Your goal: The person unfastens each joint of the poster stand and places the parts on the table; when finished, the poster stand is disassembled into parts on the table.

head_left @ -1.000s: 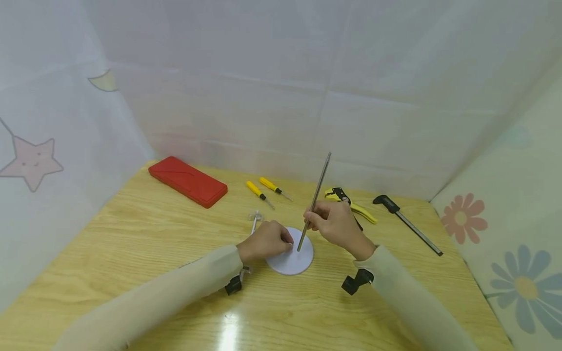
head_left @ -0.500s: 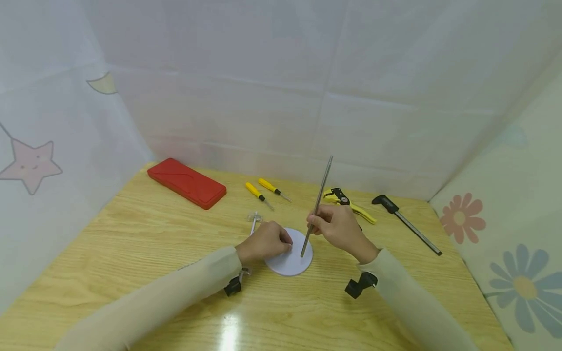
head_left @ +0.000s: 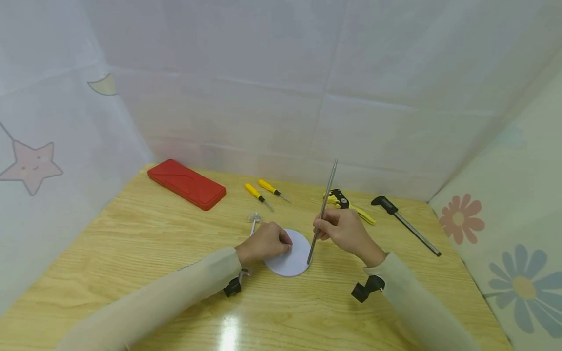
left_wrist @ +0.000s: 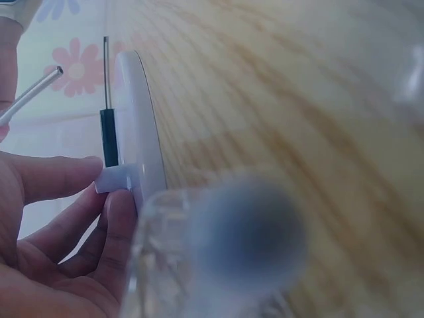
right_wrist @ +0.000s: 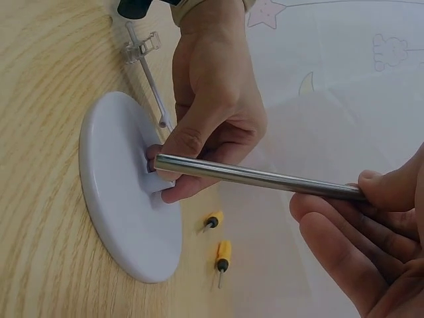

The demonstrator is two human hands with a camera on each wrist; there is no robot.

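Two hands work one white disc (head_left: 290, 253). Left fingers (right_wrist: 173, 154) pinch its small centre hub on the table (head_left: 131, 243); the right hand (head_left: 344, 231) grips a rod (head_left: 322, 212), tilted, tip low at the disc's right edge, beside the hub. Tilt could make it skid off.

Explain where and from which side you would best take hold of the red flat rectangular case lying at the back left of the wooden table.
Probably across the long edges of the red flat rectangular case, near its middle, coming from above. It lies flat on the wooden table, too low for a side approach, and its narrow width looks likeliest to fit one hand.
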